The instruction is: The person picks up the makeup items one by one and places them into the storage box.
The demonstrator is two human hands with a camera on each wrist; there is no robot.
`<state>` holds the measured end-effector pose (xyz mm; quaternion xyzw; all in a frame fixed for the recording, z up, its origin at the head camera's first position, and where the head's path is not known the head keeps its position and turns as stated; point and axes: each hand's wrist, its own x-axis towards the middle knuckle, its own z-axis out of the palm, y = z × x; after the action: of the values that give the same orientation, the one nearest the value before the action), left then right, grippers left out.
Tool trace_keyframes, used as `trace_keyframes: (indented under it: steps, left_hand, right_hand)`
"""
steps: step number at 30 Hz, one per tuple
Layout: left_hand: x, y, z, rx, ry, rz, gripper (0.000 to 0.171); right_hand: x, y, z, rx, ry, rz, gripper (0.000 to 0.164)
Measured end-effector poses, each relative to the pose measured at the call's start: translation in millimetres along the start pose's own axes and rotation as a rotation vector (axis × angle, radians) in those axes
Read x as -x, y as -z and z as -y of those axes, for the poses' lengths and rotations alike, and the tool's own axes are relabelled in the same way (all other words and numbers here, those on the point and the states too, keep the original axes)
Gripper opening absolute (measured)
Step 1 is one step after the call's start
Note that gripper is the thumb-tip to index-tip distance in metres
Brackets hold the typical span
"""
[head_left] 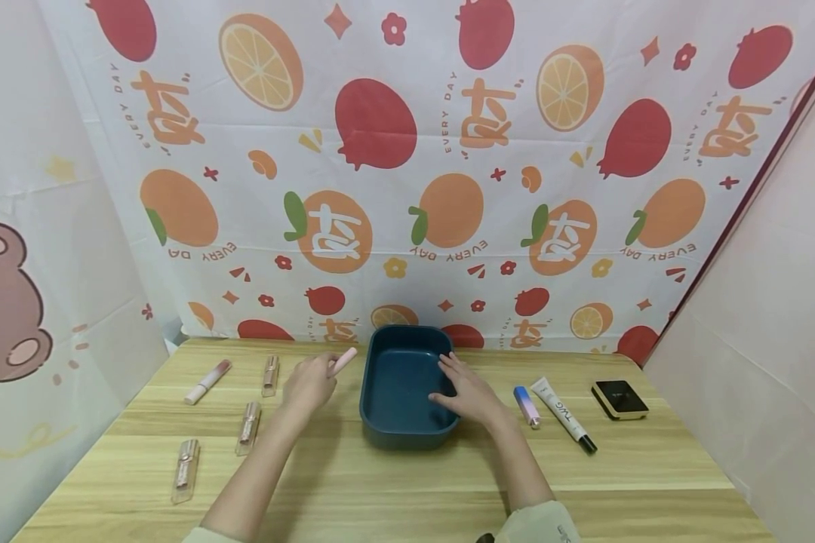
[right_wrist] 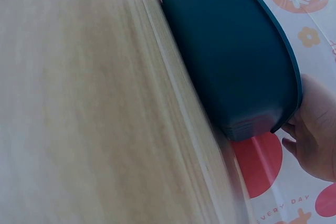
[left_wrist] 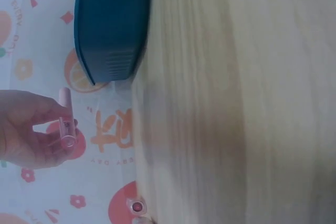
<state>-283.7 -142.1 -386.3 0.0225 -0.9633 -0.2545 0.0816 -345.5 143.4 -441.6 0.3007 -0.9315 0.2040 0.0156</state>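
In the head view my left hand (head_left: 310,383) holds a slim pink lip gloss tube (head_left: 342,362) just left of the dark teal bin (head_left: 410,440). The left wrist view shows the lip gloss tube (left_wrist: 67,124) between thumb and fingers, its lower part clear. My right hand (head_left: 472,392) lies over the bin's right rim, fingers spread, thumb reaching over the inside. From the right wrist view, that hand (right_wrist: 317,129) is against the rim of the bin (right_wrist: 231,51), partly cut off by the frame edge. The visible inside of the bin holds nothing.
Left on the wooden table (head_left: 353,498) lie a white-and-mauve lip gloss (head_left: 207,381) and several clear-cased lipsticks, one (head_left: 186,467) nearest me. Right of the bin lie a blue-pink lipstick (head_left: 527,407), a white tube (head_left: 562,413) and a black compact (head_left: 619,399). A fruit-print curtain (head_left: 394,188) hangs behind.
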Motion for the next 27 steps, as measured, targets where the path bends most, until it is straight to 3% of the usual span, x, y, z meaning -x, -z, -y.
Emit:
trace_keyframes:
  steps: [13, 27]
  left_hand:
    - [4.6, 1.7, -14.1, -0.018, -0.062, -0.007, 0.036]
    - [6.1, -0.6, -18.3, -0.022, -0.127, -0.060, 0.035]
  right_hand:
    - [1.2, -2.7, -1.8, 0.049, 0.017, -0.014, 0.073]
    - [0.3, -1.8, -0.8, 0.010, -0.051, -0.008, 0.078]
